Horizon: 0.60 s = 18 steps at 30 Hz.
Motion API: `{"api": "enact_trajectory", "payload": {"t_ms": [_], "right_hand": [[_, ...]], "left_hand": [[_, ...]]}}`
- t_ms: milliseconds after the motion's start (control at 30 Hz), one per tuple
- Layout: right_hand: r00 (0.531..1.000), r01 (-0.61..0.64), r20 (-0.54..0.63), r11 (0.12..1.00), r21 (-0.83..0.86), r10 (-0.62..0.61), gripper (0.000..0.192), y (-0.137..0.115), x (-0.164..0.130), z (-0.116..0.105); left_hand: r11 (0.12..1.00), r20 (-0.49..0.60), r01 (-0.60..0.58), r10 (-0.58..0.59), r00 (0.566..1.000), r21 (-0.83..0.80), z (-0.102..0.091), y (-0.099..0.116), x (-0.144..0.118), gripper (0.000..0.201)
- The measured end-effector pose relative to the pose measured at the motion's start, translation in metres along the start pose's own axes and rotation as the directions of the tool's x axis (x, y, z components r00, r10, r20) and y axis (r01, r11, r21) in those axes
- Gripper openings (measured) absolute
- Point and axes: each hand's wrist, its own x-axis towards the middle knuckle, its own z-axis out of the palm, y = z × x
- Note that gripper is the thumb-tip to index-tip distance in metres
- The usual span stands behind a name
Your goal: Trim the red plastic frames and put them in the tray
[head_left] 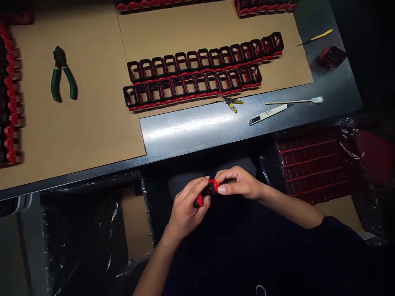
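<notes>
Between my two hands, above my lap and in front of the table edge, is a small red and black plastic housing (212, 187). My left hand (187, 205) wraps its fingers round the left part, hiding much of it. With thumb and forefinger, my right hand (239, 183) pinches the red right end. On the table beyond, two rows of similar red and black housings (203, 59) stand side by side on cardboard (92, 119), their rectangular openings facing up.
Green-handled pliers (63, 78) lie at left. Near the front edge are yellow-handled nippers (233, 103), a cotton swab (293, 101) and a white tool marked A55 (268, 114). A single housing (331, 56) sits at right. Below, a plastic-lined box holds rows of red parts (311, 164).
</notes>
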Motion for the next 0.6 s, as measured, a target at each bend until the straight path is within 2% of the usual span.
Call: {"api": "enact_trajectory", "payload": {"t_ms": [133, 200, 300, 400, 600], "right_hand": [[0.986, 0.162, -0.016, 0.976, -0.143, -0.166, 0.016, -0.0001, -0.0017, 0.0030], [0.952, 0.299, 0.013, 0.919, -0.258, -0.307, 0.012, -0.0005, -0.0023, 0.0046], [0.878, 0.459, 0.080, 0.780, -0.425, -0.473, 0.012, -0.0012, -0.0025, 0.0063], [0.833, 0.519, 0.129, 0.679, -0.518, -0.538, 0.011, -0.0008, -0.0018, 0.0071], [0.758, 0.588, 0.213, 0.504, -0.633, -0.616, 0.006, 0.0015, 0.0003, 0.0054]], "left_hand": [[0.995, -0.045, 0.016, -0.012, 0.999, 0.094, -0.0002, -0.0043, -0.0027, 0.051], [0.993, -0.066, 0.082, -0.077, 0.995, 0.080, -0.0005, -0.0060, -0.0044, 0.049], [0.974, -0.057, 0.214, -0.219, 0.974, -0.072, 0.0001, -0.0076, -0.0066, 0.051], [0.944, -0.030, 0.258, -0.270, 0.962, -0.205, 0.0020, -0.0087, -0.0080, 0.065], [0.955, -0.038, 0.193, -0.206, 0.978, -0.223, 0.0069, -0.0109, -0.0081, 0.074]]}}
